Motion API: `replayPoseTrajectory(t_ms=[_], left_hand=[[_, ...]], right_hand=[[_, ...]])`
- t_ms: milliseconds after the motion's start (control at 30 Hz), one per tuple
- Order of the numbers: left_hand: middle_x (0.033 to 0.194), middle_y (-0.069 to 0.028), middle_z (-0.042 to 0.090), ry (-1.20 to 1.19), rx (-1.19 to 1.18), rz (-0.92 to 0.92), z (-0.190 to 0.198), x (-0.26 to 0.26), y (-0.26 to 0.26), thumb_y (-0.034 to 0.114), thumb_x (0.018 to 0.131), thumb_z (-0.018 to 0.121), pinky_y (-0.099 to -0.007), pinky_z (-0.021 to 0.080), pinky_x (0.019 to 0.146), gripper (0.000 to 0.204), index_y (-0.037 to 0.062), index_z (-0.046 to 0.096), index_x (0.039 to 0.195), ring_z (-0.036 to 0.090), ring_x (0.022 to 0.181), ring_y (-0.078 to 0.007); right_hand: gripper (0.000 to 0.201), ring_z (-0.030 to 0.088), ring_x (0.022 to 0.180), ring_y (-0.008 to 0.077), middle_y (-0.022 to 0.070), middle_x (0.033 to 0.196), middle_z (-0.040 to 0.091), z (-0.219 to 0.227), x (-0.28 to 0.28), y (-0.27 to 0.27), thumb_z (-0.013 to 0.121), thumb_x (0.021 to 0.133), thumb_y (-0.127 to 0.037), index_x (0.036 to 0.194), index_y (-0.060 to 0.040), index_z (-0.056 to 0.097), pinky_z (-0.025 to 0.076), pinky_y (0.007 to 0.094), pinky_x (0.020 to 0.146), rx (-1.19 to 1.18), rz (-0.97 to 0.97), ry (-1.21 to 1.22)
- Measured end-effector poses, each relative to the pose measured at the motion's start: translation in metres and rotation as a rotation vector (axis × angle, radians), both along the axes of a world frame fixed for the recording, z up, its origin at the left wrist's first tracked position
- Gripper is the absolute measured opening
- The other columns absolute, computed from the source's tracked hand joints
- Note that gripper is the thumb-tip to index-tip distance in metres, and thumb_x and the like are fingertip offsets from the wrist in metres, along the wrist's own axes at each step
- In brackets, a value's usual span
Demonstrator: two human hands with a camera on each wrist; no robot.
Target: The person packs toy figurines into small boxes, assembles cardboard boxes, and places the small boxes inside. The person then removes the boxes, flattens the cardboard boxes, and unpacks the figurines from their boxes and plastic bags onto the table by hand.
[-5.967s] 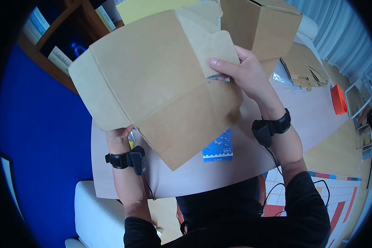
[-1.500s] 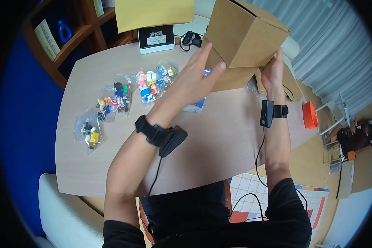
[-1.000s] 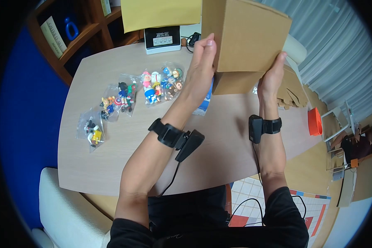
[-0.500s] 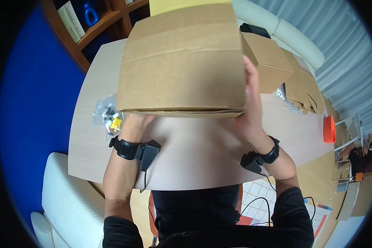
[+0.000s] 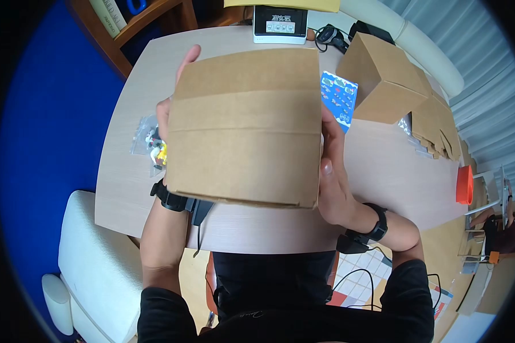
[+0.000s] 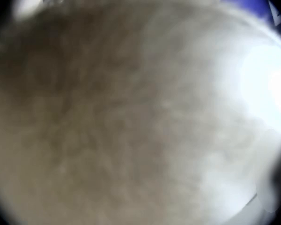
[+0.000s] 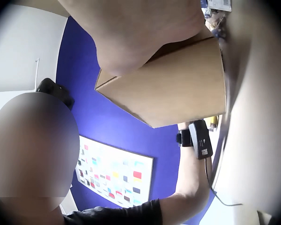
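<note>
A closed brown cardboard box (image 5: 246,126) is held up in front of the body, between both hands, over the near part of the table (image 5: 257,234). My left hand (image 5: 163,117) holds its left side; a finger sticks up past the far edge, and much of the hand is hidden behind the box. At the right side my right hand (image 5: 333,180) grips the box, thumb near the closest corner and fingers further back. The right wrist view has the right hand (image 7: 145,33) against the box (image 7: 178,89). Only a pale blurred surface fills the left wrist view.
Another cardboard box (image 5: 383,86) stands back right, beside flattened cardboard (image 5: 438,128). A blue printed pack (image 5: 340,103) lies near it. Bagged toy figures (image 5: 157,151) lie left, partly hidden. A black-and-white device (image 5: 280,26) stands behind; an orange-red container (image 5: 465,186) is at the right edge.
Earlier both hands held an opened cardboard piece. Later they took the upper box from the back right and brought it left and nearer; in the last half second it came lower in view.
</note>
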State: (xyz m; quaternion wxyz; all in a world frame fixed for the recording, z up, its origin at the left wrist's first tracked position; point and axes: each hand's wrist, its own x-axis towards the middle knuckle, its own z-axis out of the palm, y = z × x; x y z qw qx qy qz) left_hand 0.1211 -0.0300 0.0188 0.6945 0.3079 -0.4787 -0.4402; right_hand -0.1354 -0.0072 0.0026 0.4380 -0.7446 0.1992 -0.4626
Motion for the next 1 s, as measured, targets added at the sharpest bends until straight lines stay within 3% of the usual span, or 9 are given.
replayPoseTrajectory(t_ms=[133,200,367,433,533,633,700,833,1000], left_hand=[[0.112,-0.0102,0.062,0.166,-0.018,-0.053,0.011,-0.009,0.007,0.007,0.094,0.037,-0.0272,0.055,0.074,0.051,-0.0017,0.035,0.145,0.062,0.091,-0.0141],[0.105,-0.0049,0.062,0.111,0.035,-0.021,0.004,-0.007,0.001,0.011,0.095,0.041,-0.0209,0.053,0.067,0.047,0.0099,0.042,0.142,0.062,0.085,-0.0109],[0.108,-0.0053,0.061,0.023,0.043,-0.082,-0.003,-0.009,0.001,0.016,0.096,0.045,-0.0234,0.054,0.074,0.038,0.0090,0.047,0.134,0.062,0.095,-0.0120],[0.110,-0.0055,0.061,0.029,-0.018,-0.149,-0.009,-0.007,-0.001,0.016,0.096,0.047,-0.0236,0.053,0.076,0.037,0.0089,0.048,0.132,0.062,0.097,-0.0117],[0.110,-0.0055,0.062,-0.159,0.073,-0.037,-0.007,-0.005,-0.003,0.017,0.096,0.049,-0.0214,0.052,0.077,0.034,0.0084,0.053,0.128,0.061,0.099,-0.0112],[0.105,-0.0048,0.063,-0.300,0.068,0.030,0.009,-0.013,0.003,0.025,0.096,0.054,-0.0200,0.051,0.075,0.031,0.0060,0.059,0.120,0.062,0.095,-0.0104],[0.091,-0.0032,0.066,-0.298,0.229,0.163,0.018,-0.021,0.007,0.033,0.097,0.055,-0.0186,0.049,0.066,0.032,0.0036,0.065,0.105,0.063,0.080,-0.0081],[0.077,-0.0013,0.065,-0.338,0.190,0.116,0.000,0.005,0.002,0.036,0.098,0.054,-0.0188,0.044,0.058,0.037,0.0027,0.067,0.090,0.059,0.067,-0.0057],[0.067,-0.0006,0.062,-0.267,0.259,0.192,0.002,0.002,-0.001,0.034,0.098,0.051,-0.0207,0.040,0.053,0.041,0.0023,0.067,0.079,0.054,0.058,-0.0053]], right_hand=[[0.071,0.002,0.147,0.0291,0.0199,0.157,0.004,0.001,0.006,0.012,0.035,0.103,-0.036,0.150,0.0023,-0.001,0.004,0.0413,0.117,0.100,0.067,-0.052],[0.071,0.005,0.146,0.0294,0.0198,0.157,0.006,0.011,0.006,0.013,0.034,0.103,-0.038,0.150,0.0023,-0.001,0.006,0.0414,0.117,0.130,0.053,-0.040],[0.073,0.012,0.145,0.0304,0.0191,0.157,0.011,0.012,0.003,0.006,0.032,0.103,-0.041,0.151,0.0013,-0.002,0.010,0.0422,0.116,0.148,0.012,-0.025],[0.066,0.017,0.144,0.0321,0.0195,0.157,0.013,0.012,0.004,0.000,0.031,0.104,-0.039,0.151,0.0009,0.009,0.013,0.0424,0.116,0.007,-0.027,-0.094],[0.056,0.020,0.143,0.0339,0.0215,0.155,0.017,0.016,-0.009,-0.013,0.028,0.105,-0.035,0.147,0.0015,0.026,0.014,0.0421,0.116,-0.115,-0.119,0.044],[0.049,0.028,0.138,0.0342,0.0214,0.149,0.028,0.021,-0.011,-0.017,0.030,0.105,-0.031,0.140,0.0019,0.039,0.018,0.0418,0.114,-0.111,-0.121,-0.010],[0.047,0.031,0.135,0.0333,0.0196,0.143,0.035,0.020,-0.011,-0.017,0.034,0.104,-0.029,0.140,0.0015,0.040,0.020,0.0420,0.113,-0.121,-0.140,-0.005],[0.040,0.039,0.126,0.0314,0.0148,0.126,0.050,0.030,-0.010,-0.017,0.042,0.102,-0.023,0.134,-0.0003,0.050,0.025,0.0419,0.111,-0.160,-0.149,0.063],[0.039,0.041,0.128,0.0349,0.0150,0.125,0.054,0.048,-0.025,-0.029,0.046,0.099,-0.031,0.122,-0.0038,0.062,0.023,0.0471,0.112,-0.280,-0.009,0.197]])
